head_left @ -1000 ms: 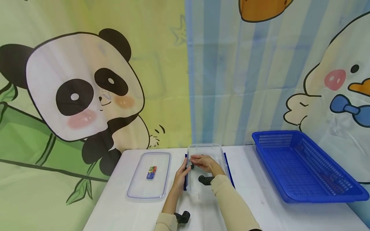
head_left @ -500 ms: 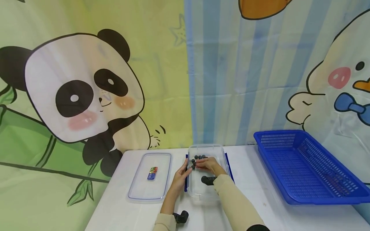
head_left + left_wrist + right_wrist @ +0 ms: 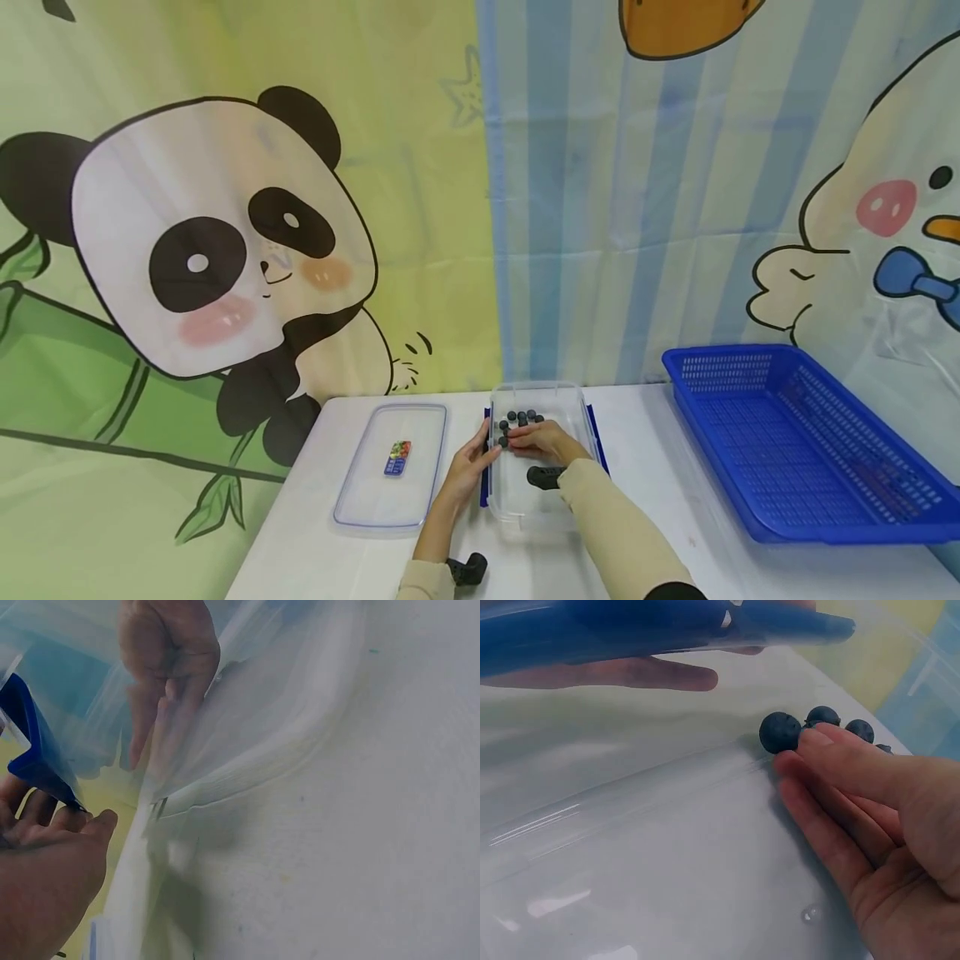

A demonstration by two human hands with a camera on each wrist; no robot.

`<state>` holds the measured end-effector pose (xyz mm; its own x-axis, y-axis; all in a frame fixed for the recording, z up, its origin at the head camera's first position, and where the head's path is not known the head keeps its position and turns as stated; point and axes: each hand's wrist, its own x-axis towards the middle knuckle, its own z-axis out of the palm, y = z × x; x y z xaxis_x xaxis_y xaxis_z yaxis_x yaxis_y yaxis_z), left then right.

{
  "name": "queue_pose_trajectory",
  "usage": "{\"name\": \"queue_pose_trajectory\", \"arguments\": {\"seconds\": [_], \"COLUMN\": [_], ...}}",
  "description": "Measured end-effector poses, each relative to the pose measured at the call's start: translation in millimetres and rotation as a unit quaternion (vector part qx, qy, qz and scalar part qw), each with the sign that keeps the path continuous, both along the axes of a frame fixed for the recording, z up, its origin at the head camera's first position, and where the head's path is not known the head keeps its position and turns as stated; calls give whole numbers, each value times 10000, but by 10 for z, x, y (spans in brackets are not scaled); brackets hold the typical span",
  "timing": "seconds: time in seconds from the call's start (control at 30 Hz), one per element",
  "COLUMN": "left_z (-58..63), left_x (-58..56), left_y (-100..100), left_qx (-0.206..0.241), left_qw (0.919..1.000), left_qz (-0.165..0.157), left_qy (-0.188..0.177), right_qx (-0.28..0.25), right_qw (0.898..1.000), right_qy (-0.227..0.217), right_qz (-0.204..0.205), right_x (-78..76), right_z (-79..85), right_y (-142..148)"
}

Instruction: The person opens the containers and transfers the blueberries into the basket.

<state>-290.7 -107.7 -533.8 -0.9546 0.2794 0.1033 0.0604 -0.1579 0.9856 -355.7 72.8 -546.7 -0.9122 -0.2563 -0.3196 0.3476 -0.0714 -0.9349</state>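
Right wrist view: I've got the right hand (image 3: 892, 825) pinching a round dark-blue berry (image 3: 778, 733) at its fingertips, more berries (image 3: 860, 730) just beyond its thumb. Left hand (image 3: 465, 468) grips the left side of the clear plastic box (image 3: 517, 492) below the right hand, blue flap (image 3: 45, 754) beside its fingers.

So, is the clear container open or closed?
Open: the right hand is at the dark berries inside the container, and a clear lid lies apart on the table.
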Motion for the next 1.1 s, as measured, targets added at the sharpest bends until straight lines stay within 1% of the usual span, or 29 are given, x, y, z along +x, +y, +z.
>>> {"name": "queue_pose_trajectory", "arguments": {"seconds": [0.1,0.2,0.33,0.57,0.7,0.77,0.87,0.93,1.0,1.1], "left_z": [-7,-5,-5,-11,-25,-30,-49,-75,-119,-181], "left_x": [-4,-2,-1,2,10,13,4,-19,-59,-118], "left_y": [10,4,1,-2,25,32,19,6,0,14], "left_qx": [4,25,47,71,-5,-62,-29,8,18,-58], "left_qw": [10000,10000,10000,10000,10000,10000,10000,10000,9998,9994], "left_qz": [-13,-24,-47,-30,-42,-39,5,89,181,335], "left_qy": [15,33,27,43,56,48,46,7,40,3], "right_qx": [-141,-303,-278,-139,-21,18,43,109,216,406], "right_qw": [9998,9993,9995,9994,9999,9999,9996,9987,9975,9943], "right_qy": [-2,-86,-66,10,-61,-25,137,246,247,251], "right_qz": [150,188,155,324,134,103,240,432,625,952], "right_x": [-13,-27,-26,-21,-18,-20,-57,-93,-127,-160], "right_z": [-41,-68,-75,-70,-31,45,248,440,660,986], "right_y": [12,0,-8,-3,45,77,115,151,213,404]}}
